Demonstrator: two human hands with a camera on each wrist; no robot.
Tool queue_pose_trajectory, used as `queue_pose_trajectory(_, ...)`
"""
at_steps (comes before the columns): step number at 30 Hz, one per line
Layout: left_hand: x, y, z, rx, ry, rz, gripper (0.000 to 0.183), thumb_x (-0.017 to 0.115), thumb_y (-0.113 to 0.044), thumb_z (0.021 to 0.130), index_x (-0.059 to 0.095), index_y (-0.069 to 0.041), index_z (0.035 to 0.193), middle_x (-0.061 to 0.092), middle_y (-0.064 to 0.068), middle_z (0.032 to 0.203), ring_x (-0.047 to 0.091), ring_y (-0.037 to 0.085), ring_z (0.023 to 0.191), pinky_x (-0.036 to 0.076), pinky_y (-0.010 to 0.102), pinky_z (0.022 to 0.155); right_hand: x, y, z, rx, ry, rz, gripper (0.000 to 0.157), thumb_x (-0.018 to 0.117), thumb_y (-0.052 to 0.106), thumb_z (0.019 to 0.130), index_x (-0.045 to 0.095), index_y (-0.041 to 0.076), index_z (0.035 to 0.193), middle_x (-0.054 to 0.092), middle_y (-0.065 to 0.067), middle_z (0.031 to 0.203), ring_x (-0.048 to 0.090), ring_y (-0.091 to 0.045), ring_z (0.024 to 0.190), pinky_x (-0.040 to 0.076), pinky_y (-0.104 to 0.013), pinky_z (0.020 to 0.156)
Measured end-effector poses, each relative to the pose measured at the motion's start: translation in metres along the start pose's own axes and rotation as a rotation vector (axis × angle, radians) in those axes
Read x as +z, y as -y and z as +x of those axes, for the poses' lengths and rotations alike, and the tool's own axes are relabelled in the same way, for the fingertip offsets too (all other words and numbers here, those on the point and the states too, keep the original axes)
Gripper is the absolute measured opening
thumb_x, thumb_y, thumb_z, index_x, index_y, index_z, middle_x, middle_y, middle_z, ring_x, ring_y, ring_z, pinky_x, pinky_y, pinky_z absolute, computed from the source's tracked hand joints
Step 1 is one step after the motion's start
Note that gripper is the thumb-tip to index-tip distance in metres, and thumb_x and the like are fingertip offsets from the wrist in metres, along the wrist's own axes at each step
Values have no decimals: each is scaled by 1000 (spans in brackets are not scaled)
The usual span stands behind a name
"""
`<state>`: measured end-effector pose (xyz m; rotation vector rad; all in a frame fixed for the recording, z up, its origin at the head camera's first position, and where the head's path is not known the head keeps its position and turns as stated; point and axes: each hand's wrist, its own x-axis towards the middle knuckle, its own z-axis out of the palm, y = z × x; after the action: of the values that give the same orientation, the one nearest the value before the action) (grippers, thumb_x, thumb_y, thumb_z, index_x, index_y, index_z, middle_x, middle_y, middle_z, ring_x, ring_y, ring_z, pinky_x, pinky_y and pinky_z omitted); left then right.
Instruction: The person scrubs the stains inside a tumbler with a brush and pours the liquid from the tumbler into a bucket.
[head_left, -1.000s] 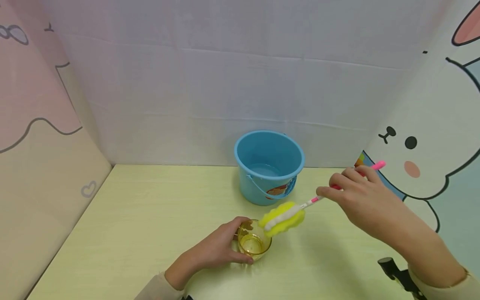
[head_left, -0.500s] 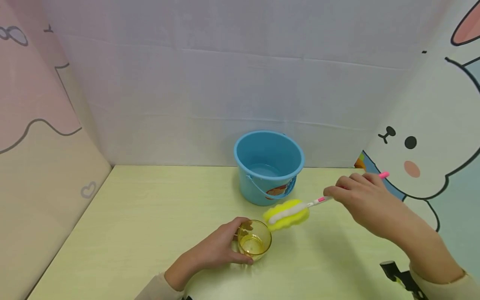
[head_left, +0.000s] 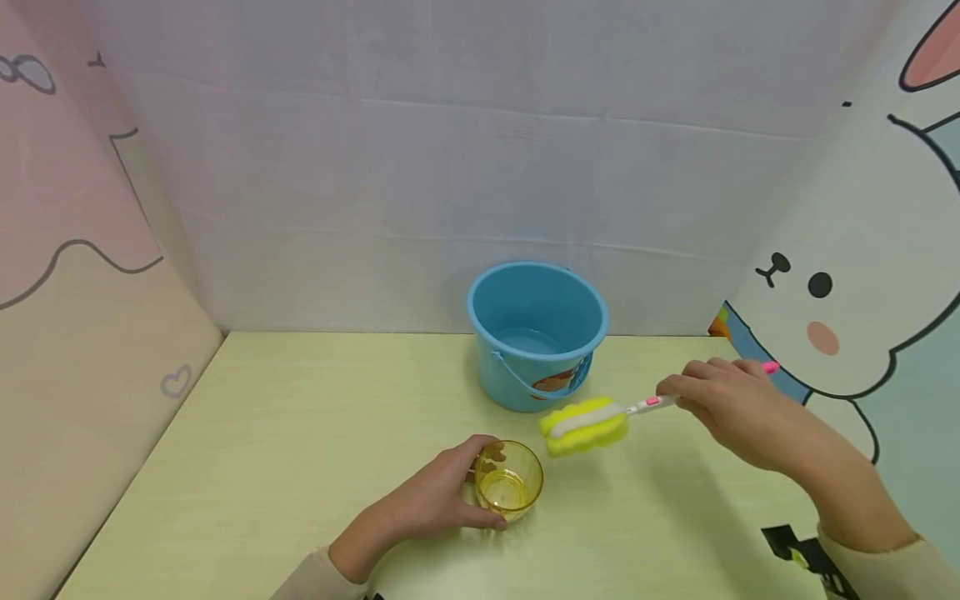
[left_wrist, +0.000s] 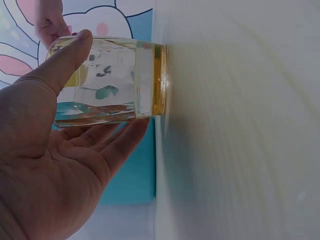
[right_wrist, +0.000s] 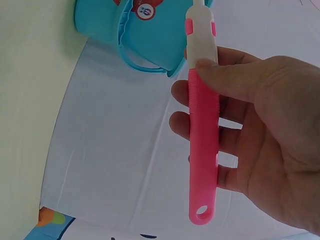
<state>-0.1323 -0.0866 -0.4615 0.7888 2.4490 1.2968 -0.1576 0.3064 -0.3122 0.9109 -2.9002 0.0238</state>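
A yellow-tinted drinking glass [head_left: 512, 487] stands upright on the table, its mouth facing up. My left hand [head_left: 431, 496] grips it from the left side, thumb on the near side and fingers behind; the left wrist view shows the glass [left_wrist: 107, 82] with its base at the tabletop. In my right hand [head_left: 738, 412] is a cup brush with a yellow and white sponge head [head_left: 585, 425]. Thumb and fingers wrap its pink handle [right_wrist: 204, 145] in the right wrist view. The sponge head hovers up and right of the glass, apart from its rim.
A blue bucket [head_left: 487, 354] with a lowered handle stands behind the glass, near the back wall [head_left: 337, 208]. Cartoon-printed cloths flank the pale yellow table [head_left: 262, 433] on the left and right. A black strap piece [head_left: 806, 554] shows at the right sleeve.
My right hand has moved right and down, carrying the brush; its sponge head has gone from overlapping the glass's rim to clear of it. The left hand and glass have stayed put.
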Motion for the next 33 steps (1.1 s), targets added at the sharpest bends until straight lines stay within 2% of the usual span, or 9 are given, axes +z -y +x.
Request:
queue_pose_trajectory(7, 0, 0, 0, -4, 2, 2, 92, 98, -36, 78, 48, -12, 151, 63, 0, 136, 59, 15, 125, 49, 39, 109, 12, -12, 1, 17, 40, 75, 28, 78, 9, 96, 74, 27, 117, 58, 21, 92, 57, -9, 88, 44, -53, 82)
queue_pose_trajectory(11, 0, 0, 0, -5, 2, 7, 92, 97, -38, 77, 48, -13, 151, 63, -1, 136, 59, 14, 124, 49, 38, 108, 20, -19, 1, 24, 57, 109, 28, 77, 9, 98, 73, 30, 116, 55, 23, 90, 54, -6, 86, 40, -46, 80)
queue_pose_trajectory(16, 0, 0, 0, -1, 1, 8, 92, 97, -38, 78, 48, -14, 151, 63, 0, 136, 59, 14, 124, 49, 38, 108, 32, -27, 0, 31, 81, 146, 27, 75, 9, 99, 73, 31, 114, 54, 24, 88, 54, -2, 83, 39, -45, 78)
queue_pose_trajectory(22, 0, 0, 0, 2, 3, 3, 91, 97, -38, 78, 48, -14, 151, 64, 2, 136, 60, 15, 122, 51, 37, 106, 44, -34, 0, 48, 126, 184, 24, 73, 10, 100, 73, 28, 115, 57, 23, 91, 56, -4, 85, 43, -45, 78)
queue_pose_trajectory(33, -1, -1, 0, -4, 7, -1, 91, 97, -38, 79, 47, -13, 151, 63, 2, 138, 61, 18, 123, 52, 38, 105, 64, -40, 1, 77, 181, 252, 20, 71, 12, 102, 74, 27, 115, 63, 18, 95, 60, -9, 89, 39, -39, 74)
